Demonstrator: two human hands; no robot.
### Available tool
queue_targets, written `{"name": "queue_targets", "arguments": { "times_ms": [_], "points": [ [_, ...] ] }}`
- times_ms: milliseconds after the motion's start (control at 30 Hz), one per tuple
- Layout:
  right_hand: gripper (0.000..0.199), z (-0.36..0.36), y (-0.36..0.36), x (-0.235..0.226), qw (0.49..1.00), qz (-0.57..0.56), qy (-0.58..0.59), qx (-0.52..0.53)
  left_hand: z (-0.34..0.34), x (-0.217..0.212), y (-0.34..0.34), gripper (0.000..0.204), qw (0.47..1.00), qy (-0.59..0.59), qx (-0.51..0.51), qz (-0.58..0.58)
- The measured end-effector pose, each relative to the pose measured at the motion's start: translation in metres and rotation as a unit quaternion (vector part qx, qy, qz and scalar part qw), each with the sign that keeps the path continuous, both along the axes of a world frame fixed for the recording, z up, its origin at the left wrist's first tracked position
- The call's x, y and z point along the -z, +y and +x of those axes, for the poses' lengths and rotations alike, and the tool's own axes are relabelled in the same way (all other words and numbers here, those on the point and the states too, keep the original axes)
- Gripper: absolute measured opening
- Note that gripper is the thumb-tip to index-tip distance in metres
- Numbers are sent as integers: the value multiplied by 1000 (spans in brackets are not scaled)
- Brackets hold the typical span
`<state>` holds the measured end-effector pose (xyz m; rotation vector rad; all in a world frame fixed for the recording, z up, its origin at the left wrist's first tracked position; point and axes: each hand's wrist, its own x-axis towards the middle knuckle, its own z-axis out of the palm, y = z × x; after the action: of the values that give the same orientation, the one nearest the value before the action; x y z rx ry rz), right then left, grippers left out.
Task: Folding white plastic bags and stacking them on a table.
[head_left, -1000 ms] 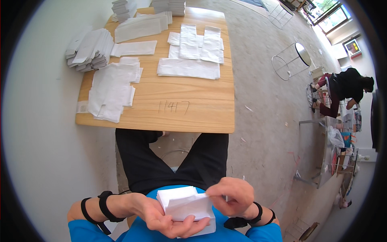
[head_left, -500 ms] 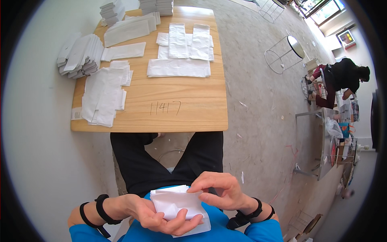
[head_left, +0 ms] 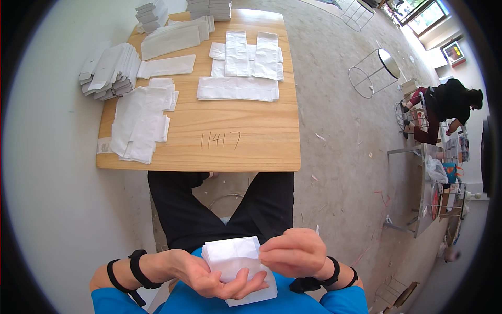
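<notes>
My left hand (head_left: 212,276) cradles a small stack of white folded papers (head_left: 232,249) close to my body, its fingers curled around the lower front. Layered edges show along the stack's left side. My right hand (head_left: 294,253) is closed in a pinch at the stack's right edge, by the upper sheet. Its fingertips partly hide what they grip. More white paper juts out below my left fingers.
Beyond my knees stands a wooden table (head_left: 266,133). Flat white paper strips (head_left: 238,88), a spread pile (head_left: 138,118) and thicker stacks (head_left: 112,70) lie on it. A round stool (head_left: 388,63) stands right; a person (head_left: 449,107) sits by another table (head_left: 426,183).
My right hand has closed from spread fingers into a pinch at the stack's right edge. The stack's top now lies flatter and squarer in my left hand. The view has shifted slightly.
</notes>
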<state>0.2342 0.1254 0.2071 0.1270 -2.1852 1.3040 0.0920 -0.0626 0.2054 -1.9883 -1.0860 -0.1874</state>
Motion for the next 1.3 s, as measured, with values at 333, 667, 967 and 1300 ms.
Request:
{"name": "queue_targets", "arguments": {
  "times_ms": [333,667,967,1300],
  "points": [
    [27,0,-6,2,860,-437,-247,-92,2,5,-1,55,1000,-7,-16,2],
    [36,-6,11,20,919,-310,-243,-20,-13,7,16,36,797,-531,-46,-284],
    [95,-14,-5,50,740,-608,-248,-145,3,32,24,35,55,-983,-75,-158],
    [54,-26,-12,53,666,-656,-355,-8,-9,44,35,38,-58,-986,-122,-96]
  ]
}}
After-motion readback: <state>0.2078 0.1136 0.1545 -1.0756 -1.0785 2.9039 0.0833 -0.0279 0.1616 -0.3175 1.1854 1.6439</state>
